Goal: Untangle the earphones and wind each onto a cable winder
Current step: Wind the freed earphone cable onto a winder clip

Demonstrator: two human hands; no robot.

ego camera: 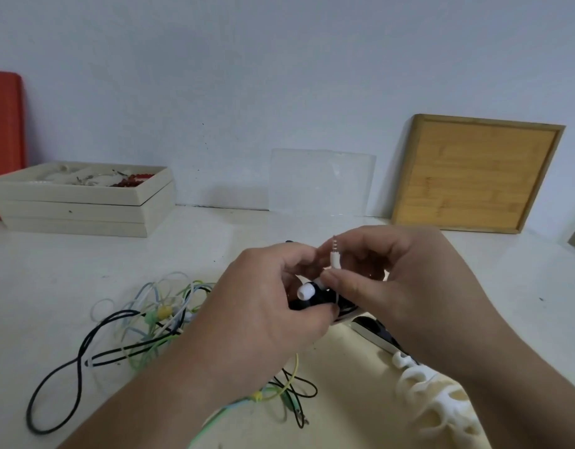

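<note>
1. Well, at the back left a stack of cream trays (81, 205) stands on the white table (52, 270); the top tray holds pale pieces, small metal bits and a string of red beads (133, 180) (the finer contents are too small to tell).
2. A cream tray (341, 377) lies at the near right, and white cable winders (432, 396) lie in it, partly hidden under the right forearm.
3. The left hand (266, 306) curls round a black cable winder (307, 303), held above the table between the two hands, with a white earbud (306, 290) showing at its top.
4. The right hand (393, 277) pinches the white earphone cord just below its plug (335, 252), which points upward; thumb and forefinger are pressed together on the cord.
5. A tangle of earphones (150, 319) in black, green, pale blue and white lies on the table to the left of the hands, with a long black loop (52, 387) trailing toward the near edge; more green and black cord (289, 390) lies under the left wrist.
6. Against the pale wall lean an orange board (4, 140) at the far left, a clear sheet (321, 183) in the middle and a wooden tray (474, 173) at the right.
7. Bare tabletop shows between the cream stack and the tangle, and behind the hands up to the wall.
</note>
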